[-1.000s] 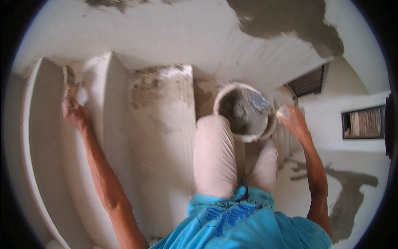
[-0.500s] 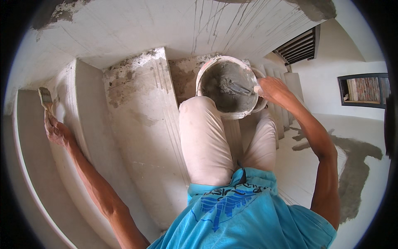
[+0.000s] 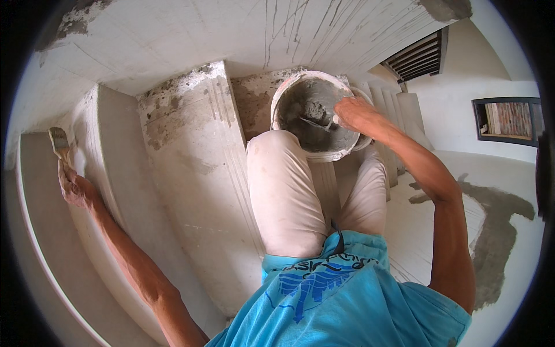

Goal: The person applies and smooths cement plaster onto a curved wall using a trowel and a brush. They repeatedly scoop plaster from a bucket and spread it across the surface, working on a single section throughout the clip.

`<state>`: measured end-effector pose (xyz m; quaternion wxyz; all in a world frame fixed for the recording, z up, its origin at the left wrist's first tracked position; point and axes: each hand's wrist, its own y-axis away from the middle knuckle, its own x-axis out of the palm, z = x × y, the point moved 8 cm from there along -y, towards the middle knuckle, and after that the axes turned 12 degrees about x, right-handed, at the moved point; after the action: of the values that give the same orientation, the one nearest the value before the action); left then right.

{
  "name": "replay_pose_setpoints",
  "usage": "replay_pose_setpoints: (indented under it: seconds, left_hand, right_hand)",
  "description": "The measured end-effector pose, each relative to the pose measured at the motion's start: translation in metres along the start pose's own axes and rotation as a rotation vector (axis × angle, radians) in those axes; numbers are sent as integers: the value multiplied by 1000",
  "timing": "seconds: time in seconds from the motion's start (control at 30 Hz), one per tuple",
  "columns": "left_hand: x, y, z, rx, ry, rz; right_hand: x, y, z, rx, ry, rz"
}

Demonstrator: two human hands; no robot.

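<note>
In my left hand [image 3: 78, 188] I grip a paintbrush [image 3: 62, 148], held upright with bristles up against a stair step at the far left. My right hand [image 3: 355, 118] is closed on the handle of a trowel [image 3: 318, 124], whose blade sits low in grey wet mortar inside a white, smeared bucket [image 3: 281, 99]. The bucket stands between and beyond my knees, with a second round rim partly hidden behind its right side.
Concrete stair steps [image 3: 179, 191] run on both sides of me, beside a white wall [image 3: 185, 34] with grey patches and drips. At the right are a barred opening [image 3: 416, 53], a window [image 3: 506, 120] and a pale floor with a dark grey patch [image 3: 497, 243].
My right hand has moved left over the bucket, and the trowel has dipped lower into the mortar. The view has shifted, and my left hand with the brush appears further left.
</note>
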<state>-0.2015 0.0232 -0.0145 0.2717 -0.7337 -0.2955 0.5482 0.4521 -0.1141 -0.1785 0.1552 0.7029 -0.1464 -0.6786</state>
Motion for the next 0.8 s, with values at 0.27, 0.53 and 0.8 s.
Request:
replay_pose_setpoints:
  seconds: [0.27, 0.53, 0.8]
  left_hand:
    - [4, 2, 0, -6, -12, -10]
    - [1, 0, 2, 15, -14, -10]
    - [0, 2, -9, -7, -35, 47]
  right_hand:
    - [19, -5, 0, -95, -101, 2]
    - [43, -14, -5, -80, -191, 139]
    - [35, 1, -14, -67, -368, 371]
